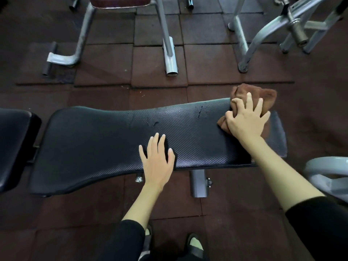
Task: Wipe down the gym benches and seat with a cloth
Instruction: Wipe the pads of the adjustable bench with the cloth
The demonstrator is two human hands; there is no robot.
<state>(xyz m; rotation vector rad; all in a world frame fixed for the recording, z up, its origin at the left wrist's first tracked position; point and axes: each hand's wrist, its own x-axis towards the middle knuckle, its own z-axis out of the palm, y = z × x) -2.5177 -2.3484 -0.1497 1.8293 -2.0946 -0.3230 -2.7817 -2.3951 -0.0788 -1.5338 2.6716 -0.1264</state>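
Wiping step is well underway here. The person's right hand point(244, 121) has its fingers bunched down on the one brown cloth point(263, 95), pressing it onto the far-right end of the long black bench point(94, 144), out at about 2 o'clock in the view. Part of the cloth sticks out past the far edge. The left hand point(157, 162) lies flat on the surface near its front edge, around 6 o'clock, fingers straight and holding nothing. It looks like it's just bracing.

Some damp streaks point(199, 112) show mid-surface, so the next move is probably a long sweep toward 9 o'clock, with even pressure and the left hand lifted out of the way.

Count: one cloth, two hands, two black pads (the long one plus a second pad point(13, 144) at 9 o'clock), and one maroon seat point(120, 1) up at 12 o'clock, probably still to do.
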